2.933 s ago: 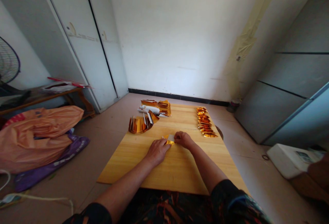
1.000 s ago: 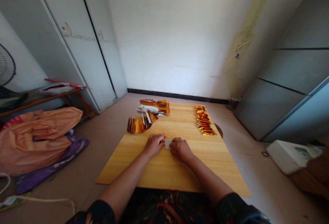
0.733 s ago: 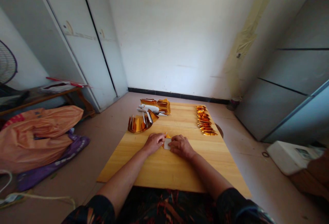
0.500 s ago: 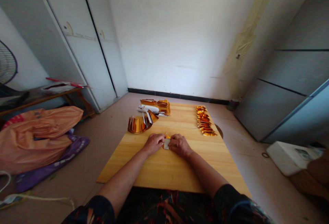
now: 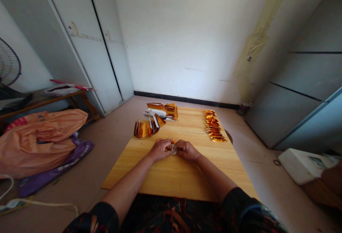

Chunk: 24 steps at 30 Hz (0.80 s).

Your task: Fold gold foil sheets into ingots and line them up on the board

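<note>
Close together over the middle of the wooden table point(image 5: 171, 176), my two hands pinch a small sheet of gold foil paper point(image 5: 174, 150) whose pale back faces up. My left hand point(image 5: 161, 149) grips its left side with curled fingers. On the right side, my right hand point(image 5: 187, 150) has its fingers closed on the paper too. Much of the sheet is hidden by the fingers. Beyond my left hand stands a curved stack of gold foil sheets point(image 5: 144, 129). A row of folded gold foil pieces point(image 5: 213, 126) lies at the table's far right.
More foil sheets point(image 5: 171, 110) and a white bundle point(image 5: 155, 113) lie at the table's far left. An orange cloth-like bag point(image 5: 45, 136) and a purple bag point(image 5: 58, 169) are on the floor at left. A white box point(image 5: 301, 165) stands at right.
My fingers have curled further around the small sheet, and its pale face shows less than before. My right hand has turned slightly inward. The stacks and the row look the same.
</note>
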Each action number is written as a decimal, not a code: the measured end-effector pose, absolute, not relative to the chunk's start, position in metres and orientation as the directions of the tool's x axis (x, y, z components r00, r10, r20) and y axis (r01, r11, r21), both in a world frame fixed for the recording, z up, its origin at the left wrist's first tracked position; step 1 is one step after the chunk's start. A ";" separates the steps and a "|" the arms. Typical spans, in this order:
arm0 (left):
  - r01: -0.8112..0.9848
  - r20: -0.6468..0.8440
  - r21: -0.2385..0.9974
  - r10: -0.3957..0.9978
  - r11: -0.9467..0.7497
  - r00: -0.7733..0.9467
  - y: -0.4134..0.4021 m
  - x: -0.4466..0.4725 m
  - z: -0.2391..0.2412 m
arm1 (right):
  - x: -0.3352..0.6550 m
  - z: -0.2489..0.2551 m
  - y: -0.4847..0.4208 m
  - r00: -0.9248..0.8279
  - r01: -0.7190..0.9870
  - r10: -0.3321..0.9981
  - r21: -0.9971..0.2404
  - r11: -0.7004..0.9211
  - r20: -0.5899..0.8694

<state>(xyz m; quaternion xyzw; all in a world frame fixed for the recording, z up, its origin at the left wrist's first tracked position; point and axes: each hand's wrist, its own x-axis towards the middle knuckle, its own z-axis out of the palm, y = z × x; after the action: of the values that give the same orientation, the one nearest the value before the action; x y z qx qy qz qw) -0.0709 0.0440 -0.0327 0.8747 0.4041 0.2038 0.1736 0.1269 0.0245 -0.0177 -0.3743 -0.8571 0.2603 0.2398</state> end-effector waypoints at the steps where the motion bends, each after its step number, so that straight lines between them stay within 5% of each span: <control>1: 0.635 0.215 0.469 0.777 -0.614 0.592 0.044 -0.071 -0.033 | 0.127 -0.017 0.024 -0.609 0.511 0.762 -0.626 0.589 0.221; 9: 0.644 0.185 0.472 0.782 -0.602 0.595 0.043 -0.072 -0.030 | 0.127 -0.024 0.029 -0.569 0.562 0.803 -0.628 0.538 0.178; 16: 0.620 0.194 0.489 0.770 -0.613 0.608 0.043 -0.073 -0.028 | 0.113 -0.008 0.029 -0.466 0.813 0.884 -0.384 0.438 0.023; 24: 0.624 0.198 0.502 0.783 -0.598 0.590 0.045 -0.071 -0.030 | 0.107 -0.001 0.028 -0.462 0.859 0.887 -0.259 0.442 -0.021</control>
<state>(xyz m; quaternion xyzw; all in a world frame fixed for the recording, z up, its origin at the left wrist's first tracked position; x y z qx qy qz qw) -0.0713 0.0449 -0.0300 0.8704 0.4041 0.2037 0.1939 0.1068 0.0282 -0.0010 -0.5151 -0.8470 0.1172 0.0591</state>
